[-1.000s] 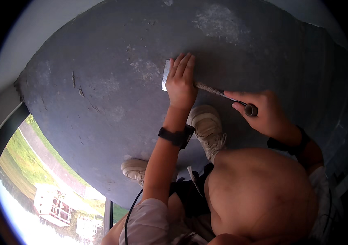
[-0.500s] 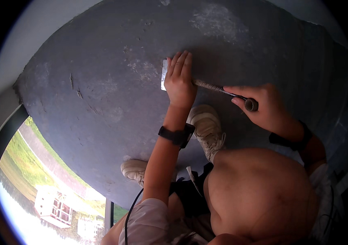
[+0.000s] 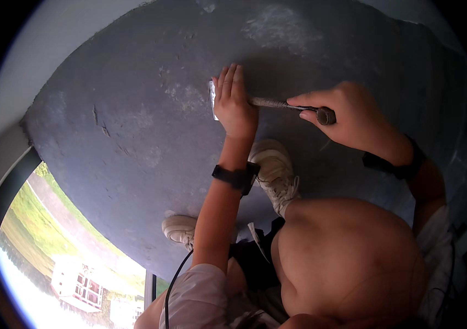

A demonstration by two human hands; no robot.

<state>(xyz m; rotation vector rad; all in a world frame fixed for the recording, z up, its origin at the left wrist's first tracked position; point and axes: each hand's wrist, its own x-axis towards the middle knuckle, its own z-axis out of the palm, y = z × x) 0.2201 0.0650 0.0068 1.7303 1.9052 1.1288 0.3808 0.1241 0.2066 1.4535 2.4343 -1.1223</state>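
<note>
My left hand (image 3: 236, 107) lies over the head of a scraper, its fingers straight and pressed together along the flat metal blade (image 3: 213, 100). Only a bright strip of blade shows beyond the fingers, and the thumb is hidden. From under this hand the scraper's handle (image 3: 269, 103), wrapped with something cord-like, runs right to a round, dark end. My right hand (image 3: 354, 115) is closed around that end, index finger stretched along the handle and thumb below. The blade rests low against the grey floor (image 3: 151, 120); its exact contact edge cannot be made out.
Pale scuffs (image 3: 282, 27) and small raised bits of dried material (image 3: 104, 130) mark the floor. My two light shoes (image 3: 274, 167) stand close below the hands. White wall edges curve along the top, and a window (image 3: 74, 257) is at lower left.
Both hands and the scraper have shifted slightly to the left and away from me. The right hand has risen a little with the handle, which now lies nearer to level in the picture.
</note>
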